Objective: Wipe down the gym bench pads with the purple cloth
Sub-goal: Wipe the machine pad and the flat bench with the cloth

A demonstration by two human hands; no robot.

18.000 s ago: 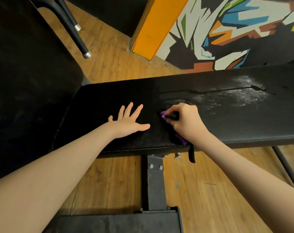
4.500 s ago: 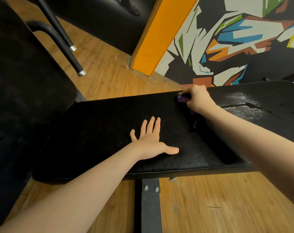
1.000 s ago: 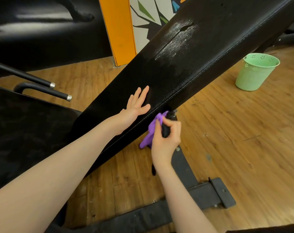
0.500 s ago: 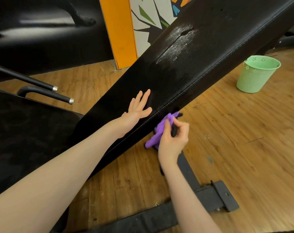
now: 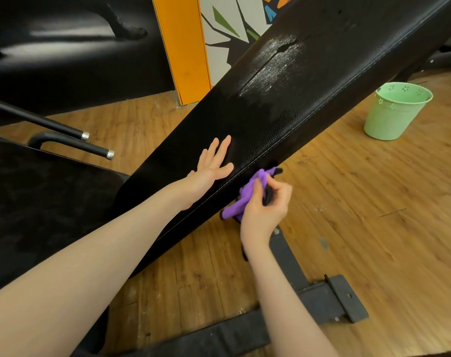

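Purple cloth is clutched in the right grip against the bench pad edge; just left, the left grip is laid flat, fingers straight.

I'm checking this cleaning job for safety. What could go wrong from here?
1. The right hand holds the purple cloth at the bench pad's underside edge; fingers might catch on the metal frame below.
2. The pad's cracked patch may tear further if rubbed.
3. The green bucket on the floor could be kicked over.
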